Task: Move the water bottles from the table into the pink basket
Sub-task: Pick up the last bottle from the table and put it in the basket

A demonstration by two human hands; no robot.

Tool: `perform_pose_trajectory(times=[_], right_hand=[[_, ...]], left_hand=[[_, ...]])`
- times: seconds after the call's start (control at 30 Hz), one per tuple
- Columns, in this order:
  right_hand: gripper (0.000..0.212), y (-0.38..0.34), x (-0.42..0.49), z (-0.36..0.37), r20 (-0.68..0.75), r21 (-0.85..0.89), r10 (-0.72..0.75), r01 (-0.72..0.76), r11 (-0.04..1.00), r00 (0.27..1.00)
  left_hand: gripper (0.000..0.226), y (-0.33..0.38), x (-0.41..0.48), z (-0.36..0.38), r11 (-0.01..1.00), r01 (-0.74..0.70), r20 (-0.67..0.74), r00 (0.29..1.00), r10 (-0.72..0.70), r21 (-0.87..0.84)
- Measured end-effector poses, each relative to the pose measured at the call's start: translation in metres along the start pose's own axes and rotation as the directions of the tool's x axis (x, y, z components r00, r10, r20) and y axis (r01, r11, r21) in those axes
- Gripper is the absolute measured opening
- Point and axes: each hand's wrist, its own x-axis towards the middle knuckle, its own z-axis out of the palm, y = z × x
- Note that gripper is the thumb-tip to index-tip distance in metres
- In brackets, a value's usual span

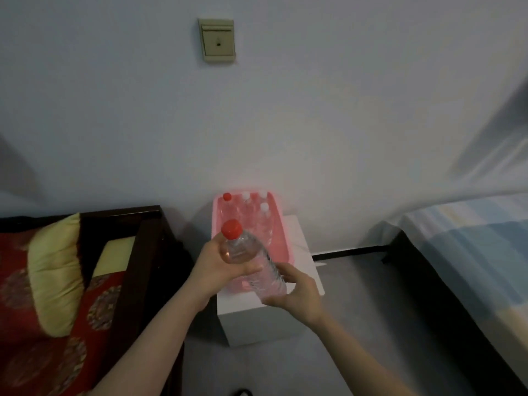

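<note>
Both hands on one clear bottle here, tilted, red cap up and away from the person. The left hand has its fingers clamped around the shoulder just below the cap; the right hand cups the base, fingers curled under it. Just beyond the fingers sits the pink basket on the white table, more bottles lying inside.
</note>
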Motion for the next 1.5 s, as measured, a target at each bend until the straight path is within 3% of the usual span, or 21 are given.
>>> perform_pose_trajectory(times=[0.33,0.53,0.67,0.77,0.87,0.9,1.0,1.1,1.27,1.5], right_hand=[[0.076,0.058,0.185,0.054,0.072,0.134,0.167,-0.175,0.975,0.983],[0.081,0.103,0.244,0.090,0.079,0.359,0.386,-0.387,0.849,0.919],[0.077,0.139,0.275,0.115,0.141,0.628,0.560,-0.511,0.587,0.816],[0.045,0.155,0.291,0.131,0.247,0.824,0.660,-0.512,0.243,0.710],[0.033,0.172,0.303,0.143,0.336,0.905,0.734,-0.417,-0.079,0.590],[0.029,0.177,0.305,0.146,0.345,0.912,0.762,-0.388,-0.134,0.548],[0.039,0.184,0.314,0.152,0.376,0.894,0.793,-0.413,-0.174,0.479],[0.041,0.190,0.323,0.160,0.374,0.905,0.808,-0.371,-0.210,0.456],[0.034,0.194,0.330,0.165,0.302,0.947,0.832,-0.247,-0.205,0.466],[0.033,0.201,0.337,0.159,0.274,0.951,0.836,-0.264,-0.162,0.475]], left_hand=[[0.065,-0.085,0.172,-0.025,0.992,0.123,-0.092,0.988,-0.124,-0.020],[0.070,-0.131,0.241,-0.025,0.981,0.192,-0.072,0.978,-0.194,-0.032],[0.077,-0.166,0.276,-0.016,0.971,0.231,-0.104,0.966,-0.236,-0.058],[0.077,-0.188,0.292,-0.013,0.959,0.275,-0.130,0.950,-0.283,-0.073],[0.071,-0.209,0.304,-0.013,0.950,0.298,-0.107,0.945,-0.308,-0.096],[0.071,-0.214,0.306,-0.013,0.949,0.299,-0.106,0.945,-0.309,-0.102],[0.070,-0.227,0.311,-0.009,0.953,0.285,-0.129,0.946,-0.297,-0.099],[0.068,-0.240,0.314,-0.004,0.952,0.285,-0.145,0.943,-0.299,-0.109],[0.067,-0.254,0.312,0.003,0.956,0.270,-0.148,0.947,-0.285,-0.115],[0.067,-0.272,0.321,0.012,0.952,0.239,-0.192,0.942,-0.275,-0.190]])
